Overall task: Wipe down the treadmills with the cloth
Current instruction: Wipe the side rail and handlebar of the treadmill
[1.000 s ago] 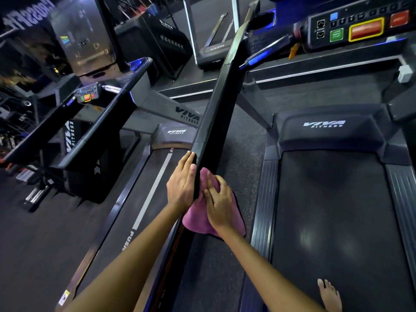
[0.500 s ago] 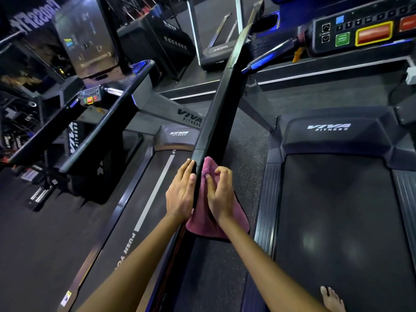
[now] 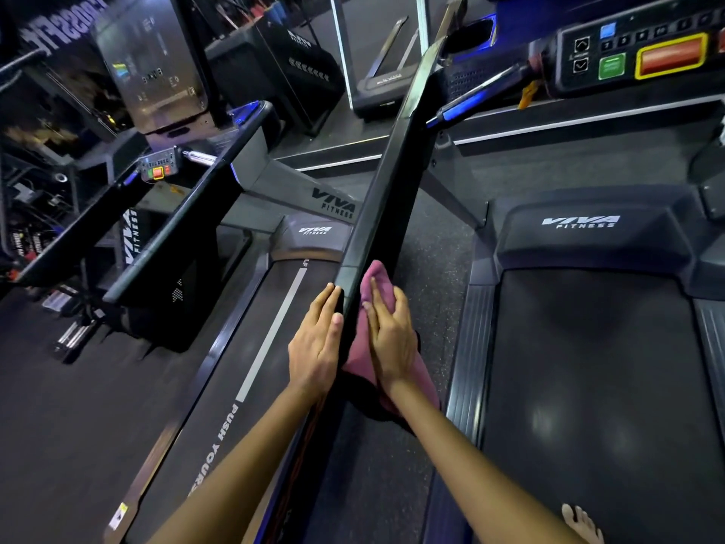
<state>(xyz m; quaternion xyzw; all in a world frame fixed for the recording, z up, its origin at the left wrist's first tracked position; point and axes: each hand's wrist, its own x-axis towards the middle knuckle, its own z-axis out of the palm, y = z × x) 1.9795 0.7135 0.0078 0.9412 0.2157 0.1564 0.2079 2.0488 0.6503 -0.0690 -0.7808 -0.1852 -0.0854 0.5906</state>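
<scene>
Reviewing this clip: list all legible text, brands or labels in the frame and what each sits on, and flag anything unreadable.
"VIVA FITNESS" on the right treadmill's motor cover.
"VIVA FITNESS" on the left treadmill's motor cover.
"VIVA FITNESS" on the grey upright strut.
"VIVA FITNESS", running vertically, on the far-left base panel.
"PUSH YOUR", cut off by the arm, on the left belt.
Wall lettering, top left: mirrored, not reliably readable.
Console buttons: numbers blurred.

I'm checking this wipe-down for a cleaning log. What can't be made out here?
- Cloth: head view, the right hand covers its middle.
- Handrail: its right face under the cloth is hidden.
- Console: cut off by the top and right edges; small labels blurred.
- Bare foot: cut off by the bottom edge.
</scene>
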